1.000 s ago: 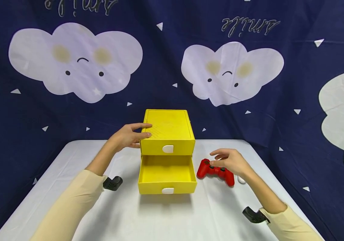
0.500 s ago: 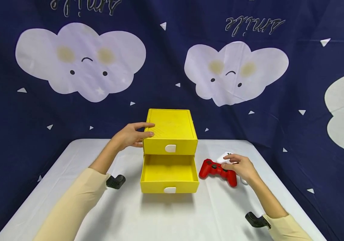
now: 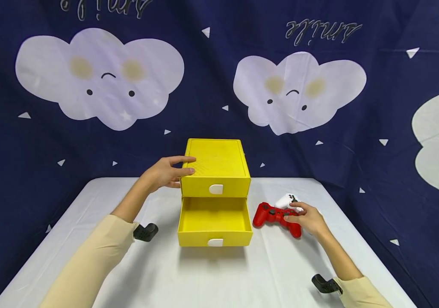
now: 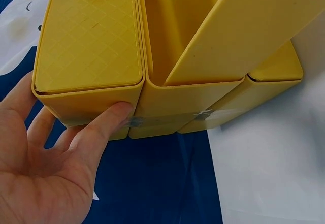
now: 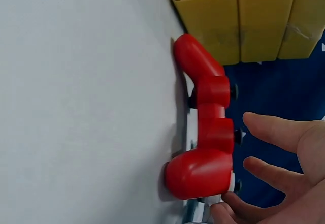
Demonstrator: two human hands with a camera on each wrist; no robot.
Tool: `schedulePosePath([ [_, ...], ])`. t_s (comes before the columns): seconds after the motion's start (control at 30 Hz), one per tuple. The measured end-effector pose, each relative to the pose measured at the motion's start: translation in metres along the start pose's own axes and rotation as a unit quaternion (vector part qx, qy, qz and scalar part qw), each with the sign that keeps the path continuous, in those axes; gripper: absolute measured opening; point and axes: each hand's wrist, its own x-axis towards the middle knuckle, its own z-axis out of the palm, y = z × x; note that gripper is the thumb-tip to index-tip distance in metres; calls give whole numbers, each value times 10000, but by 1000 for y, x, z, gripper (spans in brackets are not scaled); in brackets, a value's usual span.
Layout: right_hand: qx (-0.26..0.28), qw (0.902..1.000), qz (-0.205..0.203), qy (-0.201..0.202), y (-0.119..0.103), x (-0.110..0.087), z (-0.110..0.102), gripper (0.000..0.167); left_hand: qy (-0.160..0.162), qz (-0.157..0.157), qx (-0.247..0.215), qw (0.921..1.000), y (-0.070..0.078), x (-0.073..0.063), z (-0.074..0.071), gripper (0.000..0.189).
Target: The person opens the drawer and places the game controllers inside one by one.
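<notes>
1. Site: white-covered worktop [image 3: 157, 278], dark navy cloth backdrop [image 3: 204, 64] printed with pale clouds. Yellow plastic drawer cabinet [image 3: 219, 160] stands at centre; three stacked tiers show from the wrists.
2. The middle yellow drawer [image 3: 192, 238] sits pulled out towards the person; the drawer above it is closed, white half-round pull [image 3: 216, 189] on its front.
3. Left hand [image 3: 164, 173]: fingers spread and fairly straight, laid over the cabinet's upper left edge, thumb touching the side. Contact only, nothing lifted; appears to be steadying.
4. Red plastic game controller [image 3: 277, 214] lies on the worktop to the right of the cabinet. White game controller [image 3: 286, 200] just beyond, partly hidden by the red one; whether one rests on the other, cannot tell.
5. Right hand [image 3: 308, 219]: half open, thumb and fingers apart, above the red controller's right end. No grip visible; lower fingers come very near the controllers, contact unclear.
6. Step in hand, by my reading: reaching for a controller; which one is uncertain.
7. Next move would call for lowering the fingers round one grip, then closing without dragging the other controller.
</notes>
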Motion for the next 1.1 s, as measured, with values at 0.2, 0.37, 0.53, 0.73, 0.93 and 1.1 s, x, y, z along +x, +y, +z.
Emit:
schedulePosePath([
  [0.2,-70,9998,-172,53,4,1,6,66,1,7,-8,10000,0,-2,0,59],
  [0.37,-234,9993,-299,-44,5,-2,12,69,-31,33,-32,10000,-1,-1,0,59],
  [0.53,-200,9988,-440,41,6,-2,17,68,2,51,-21,10000,-1,-1,1,59],
  [0.73,-289,9986,-405,154,8,-2,23,68,-17,84,-3,10000,-1,-1,1,59],
  [0.93,-261,9990,-332,162,5,-4,23,70,-5,100,9,9999,0,-1,0,59],
  [1.1,-247,9992,-258,151,3,-4,25,71,-5,71,12,10000,-1,0,0,59],
])
